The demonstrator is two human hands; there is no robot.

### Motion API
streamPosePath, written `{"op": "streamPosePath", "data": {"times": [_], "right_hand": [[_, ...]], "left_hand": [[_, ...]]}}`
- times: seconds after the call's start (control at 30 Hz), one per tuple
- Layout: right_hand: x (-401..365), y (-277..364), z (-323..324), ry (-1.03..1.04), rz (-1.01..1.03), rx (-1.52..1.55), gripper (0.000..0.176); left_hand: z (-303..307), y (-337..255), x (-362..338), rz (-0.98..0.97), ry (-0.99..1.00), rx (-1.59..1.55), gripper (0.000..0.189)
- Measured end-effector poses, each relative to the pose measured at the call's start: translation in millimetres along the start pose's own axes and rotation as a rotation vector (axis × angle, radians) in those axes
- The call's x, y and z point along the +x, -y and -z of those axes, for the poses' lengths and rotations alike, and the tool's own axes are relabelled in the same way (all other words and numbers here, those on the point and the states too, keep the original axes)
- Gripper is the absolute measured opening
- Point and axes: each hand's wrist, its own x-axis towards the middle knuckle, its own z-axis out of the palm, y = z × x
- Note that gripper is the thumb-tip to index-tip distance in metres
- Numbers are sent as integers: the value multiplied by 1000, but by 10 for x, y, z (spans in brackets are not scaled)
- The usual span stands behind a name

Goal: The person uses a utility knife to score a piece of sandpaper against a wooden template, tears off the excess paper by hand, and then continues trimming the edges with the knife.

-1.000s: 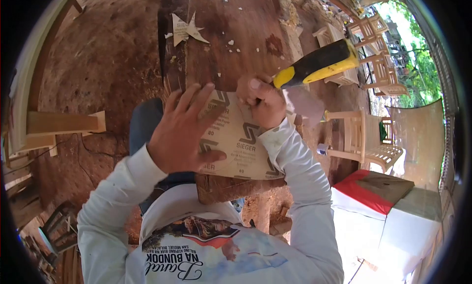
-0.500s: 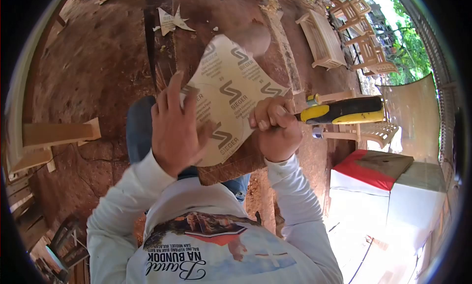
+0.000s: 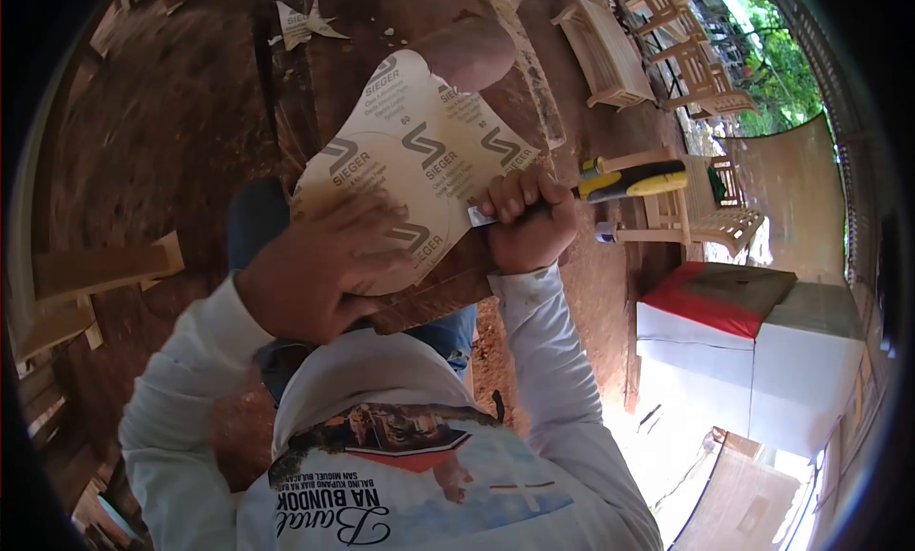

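A pale piece of sandpaper [image 3: 419,160], printed SIEGER on its back and marked with a drawn circle, lies over a dark wooden board [image 3: 434,303]. Its outline is irregular and curved. My left hand [image 3: 324,255] is laid over the near left part of the paper, fingers stretched out and a little blurred. At the paper's right edge, my right hand [image 3: 530,217] grips a chisel [image 3: 634,181] low down, near the blade. The black and yellow handle sticks out to the right, and the short metal blade end shows at the paper's edge.
A rounded pinkish-brown shape [image 3: 472,55] overlaps the paper's far edge. Torn sandpaper scraps [image 3: 303,22] lie beyond on the dark surface. Wooden benches [image 3: 610,55] and chairs stand at the upper right, a red and white covered box [image 3: 705,322] at right, and a wooden frame [image 3: 105,265] at left.
My left hand has slid toward me and left, now flatter on the paper. The paper has turned slightly and shifted left. The chisel's blade end now shows beside my right fingers.
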Motion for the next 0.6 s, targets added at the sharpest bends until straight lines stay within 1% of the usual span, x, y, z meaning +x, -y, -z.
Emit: {"op": "streamPosePath", "data": {"times": [0.07, 0.17, 0.27, 0.37, 0.47, 0.57, 0.6], "right_hand": [[22, 33, -33, -38, -23, 1, 32], [66, 51, -75, -80, -52, -29, 33], [172, 47, -100, -99, -67, -84, 32], [355, 45, -114, -71, -108, -126, 32], [604, 35, -208, -34, -173, -136, 32], [872, -74, -353, 12, -278, -152, 33], [929, -113, -390, 19, -274, -166, 31]], "left_hand": [[173, 32, -58, -20, 49, 108, 57], [67, 108, -146, -87, 20, 340, 53], [-28, 106, -163, -156, -34, 401, 49], [-41, -9, -151, -72, -20, 433, 48], [-193, -150, -148, -18, -97, 450, 50], [-338, -408, -56, 46, -30, 418, 53], [-400, -455, 27, 55, -39, 355, 54]]}}
